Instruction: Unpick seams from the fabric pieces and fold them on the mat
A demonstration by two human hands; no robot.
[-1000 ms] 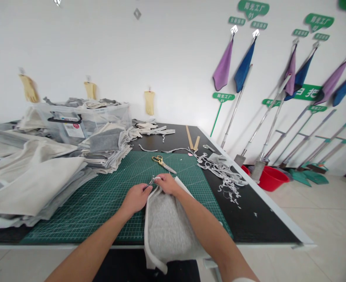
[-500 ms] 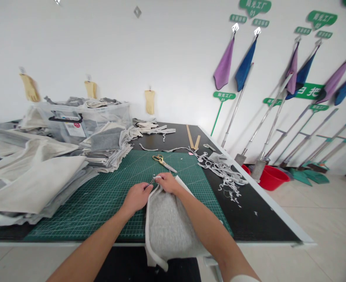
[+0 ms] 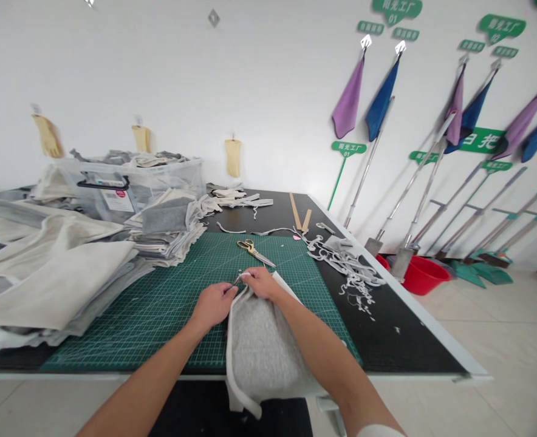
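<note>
A grey piece of fabric (image 3: 268,352) with a white bound edge hangs over the table's front edge. My right hand (image 3: 260,283) is closed on its upper corner, pinching the white edging. Close beside it, my left hand (image 3: 214,304) grips a small slim metal tool (image 3: 237,280); it looks like thread snips, but the fingers hide most of it. The tool's tip meets the fabric's edging. Just beyond both hands, scissors with gold handles (image 3: 249,247) lie on the green cutting mat (image 3: 168,315).
Piled grey and white fabric pieces (image 3: 59,261) cover the left side, with a clear plastic box (image 3: 159,182) behind. Fabric scraps (image 3: 341,258) lie right of the mat, near wooden strips (image 3: 296,212). A red basin (image 3: 426,276) stands on the floor beyond the table's right edge.
Almost nothing differs. Both hands keep their hold at the fabric's corner, and the view has shifted very slightly.
</note>
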